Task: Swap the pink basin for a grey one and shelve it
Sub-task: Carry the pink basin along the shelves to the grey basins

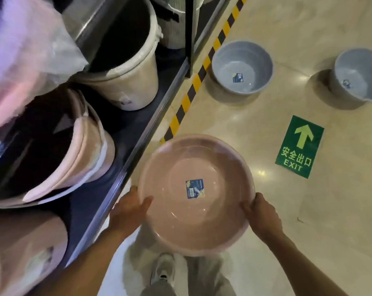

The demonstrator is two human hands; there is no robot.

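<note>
I hold a round pink basin with a blue label inside, level in front of me above the floor. My left hand grips its left rim and my right hand grips its right rim. Two grey basins stand on the floor ahead: the nearer grey basin by the striped tape, the other grey basin at the far right. The dark shelf runs along my left side.
On the shelf stand a cream bucket, a pink bucket and more pink goods lower left. Yellow-black tape marks the floor beside the shelf. A green EXIT sticker lies on the tiles. My shoe shows below.
</note>
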